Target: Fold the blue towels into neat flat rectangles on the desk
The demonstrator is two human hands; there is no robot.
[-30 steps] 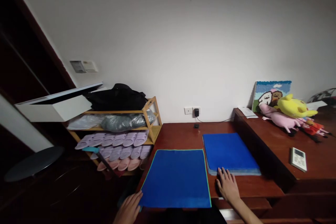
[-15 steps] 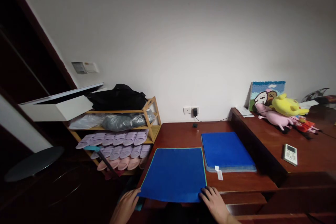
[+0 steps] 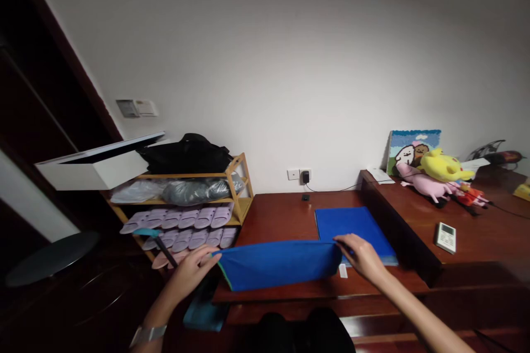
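A blue cloth (image 3: pixel 277 266) with a thin green edge hangs between my two hands over the front of the brown desk (image 3: pixel 273 218). My left hand (image 3: pixel 194 269) pinches its left end, and my right hand (image 3: pixel 359 256) grips its right end. The cloth is lifted and looks folded over along its upper edge. Behind my right hand lies a flat stack of blue cloths (image 3: pixel 351 226), with a small white tag (image 3: pixel 343 271) at its front edge. Some of the fingertips are hidden by the cloth.
On the left stands a wooden rack (image 3: pixel 240 198) with lilac slippers (image 3: pixel 188 216) and a black bag (image 3: pixel 186 154). A raised desk on the right holds plush toys (image 3: pixel 441 165) and a white remote (image 3: pixel 446 237). A plugged-in adapter (image 3: pixel 305 176) is on the wall.
The cloth was spread flat with my hands at its near corners. Both hands have risen and moved away from me, lifting the near edge and folding the cloth over.
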